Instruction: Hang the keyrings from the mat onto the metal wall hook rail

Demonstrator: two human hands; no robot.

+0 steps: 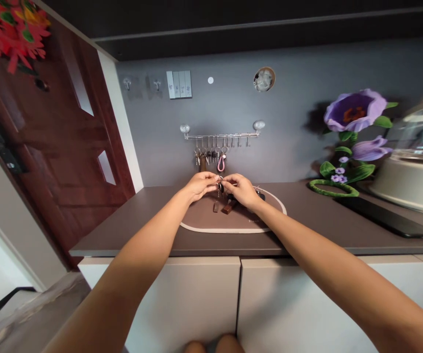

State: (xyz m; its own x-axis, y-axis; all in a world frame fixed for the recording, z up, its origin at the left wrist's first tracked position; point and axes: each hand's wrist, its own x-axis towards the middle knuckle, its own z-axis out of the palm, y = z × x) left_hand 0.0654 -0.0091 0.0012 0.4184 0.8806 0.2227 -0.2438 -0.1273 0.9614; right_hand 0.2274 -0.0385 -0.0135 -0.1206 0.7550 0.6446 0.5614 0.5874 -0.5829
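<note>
My left hand [201, 186] and my right hand [241, 189] meet above a brown oval mat [200, 218] with a pale rim. Between their fingertips they pinch a key ring [220, 179], from which keys and a short chain hang. A small brown tag [215, 207] shows below, beneath the chain. Near my right hand a reddish-brown bar-shaped piece [229, 207] rests on the mat, and dark items there are partly covered by that hand. Behind, several sets of keys dangle from a clear hook rail [222, 136], one with a pink loop [221, 163].
Purple craft flowers [356, 113] in a green ring base stand to the right, beside a black phone-like slab [387, 217] and a white domed appliance [410, 184]. A dark shelf [233, 29] overhangs the counter [123, 220]. A red-brown door [67, 162] is at left.
</note>
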